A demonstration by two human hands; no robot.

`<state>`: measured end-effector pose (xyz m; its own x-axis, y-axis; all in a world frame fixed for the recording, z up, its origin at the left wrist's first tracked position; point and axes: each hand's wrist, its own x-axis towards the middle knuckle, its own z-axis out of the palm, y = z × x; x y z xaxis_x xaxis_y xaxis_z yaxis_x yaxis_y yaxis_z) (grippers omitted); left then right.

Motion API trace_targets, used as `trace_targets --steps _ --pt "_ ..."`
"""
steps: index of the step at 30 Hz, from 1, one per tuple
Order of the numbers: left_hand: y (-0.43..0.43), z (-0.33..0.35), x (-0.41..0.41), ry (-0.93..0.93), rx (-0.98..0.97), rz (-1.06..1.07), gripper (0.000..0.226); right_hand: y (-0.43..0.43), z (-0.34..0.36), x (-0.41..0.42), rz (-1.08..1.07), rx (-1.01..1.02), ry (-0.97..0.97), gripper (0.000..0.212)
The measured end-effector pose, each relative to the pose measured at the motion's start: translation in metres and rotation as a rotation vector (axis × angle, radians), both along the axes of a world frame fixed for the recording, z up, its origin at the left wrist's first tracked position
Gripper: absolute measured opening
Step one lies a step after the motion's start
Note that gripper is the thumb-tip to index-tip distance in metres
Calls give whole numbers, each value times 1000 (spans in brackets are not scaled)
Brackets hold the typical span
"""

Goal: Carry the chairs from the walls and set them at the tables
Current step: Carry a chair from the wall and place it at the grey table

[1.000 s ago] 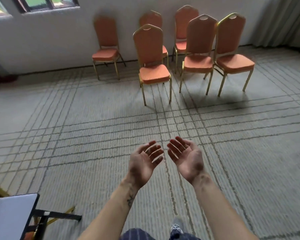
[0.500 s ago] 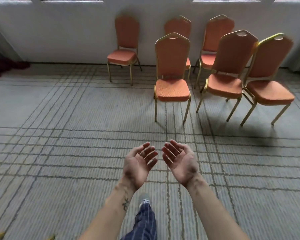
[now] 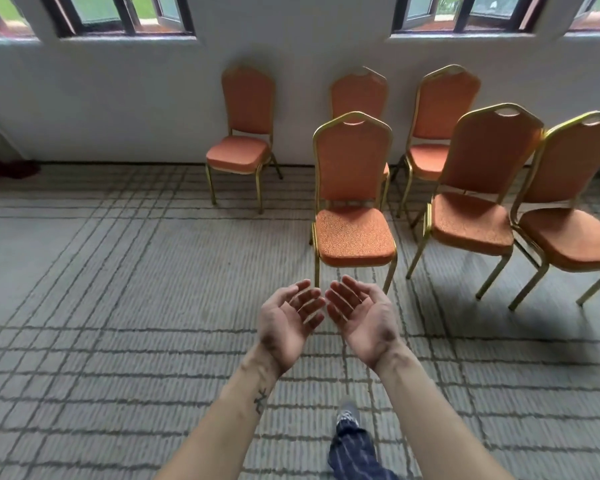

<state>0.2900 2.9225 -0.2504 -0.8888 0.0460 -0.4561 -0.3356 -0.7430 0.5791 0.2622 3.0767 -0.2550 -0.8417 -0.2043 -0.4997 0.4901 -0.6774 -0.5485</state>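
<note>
Left grip point(image 3: 288, 327) and right grip point(image 3: 364, 323) are held palms-up, fingers relaxed, empty. The nearest chair point(image 3: 354, 233) is set just ahead; on lifting, its legs could be snagged on the neighbouring chair point(image 3: 471, 220) rightward.

The floor point(image 3: 118, 271) is grey carpet with darker grid lines. On it stand orange chairs on gold legs: a front chair point(image 3: 355, 237), a second chair point(image 3: 471, 223) and a third chair point(image 3: 568, 237) to its right, and a back row point(image 3: 359, 95) of three along the wall. A shoe point(image 3: 349, 412) rests on the carpet nearer the camera.
</note>
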Motion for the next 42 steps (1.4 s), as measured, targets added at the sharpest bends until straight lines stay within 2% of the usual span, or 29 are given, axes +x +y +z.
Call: trace_targets --steps 5,11,19,26,31,37,42 --pt "-5 -17 -130 -44 -2 44 24 -13 -22 -136 36 0 -9 31" --pt "-22 -8 -274 -46 11 123 26 -36 -11 -295 100 -9 22 27" --pt "-84 -14 -416 -60 16 197 25 -96 -12 -448 139 54 -5 29" --pt "-190 -41 -562 -69 54 213 25 -204 -29 -591 144 102 -27 29" --pt "-277 -27 -668 -69 49 181 24 -285 -19 -687 126 110 -30 33" --pt "-342 -12 -778 -60 39 146 26 -348 1 -788 93 68 -27 41" --pt "-376 -20 -877 -65 14 158 28 -383 -12 -892 85 42 -51 29"
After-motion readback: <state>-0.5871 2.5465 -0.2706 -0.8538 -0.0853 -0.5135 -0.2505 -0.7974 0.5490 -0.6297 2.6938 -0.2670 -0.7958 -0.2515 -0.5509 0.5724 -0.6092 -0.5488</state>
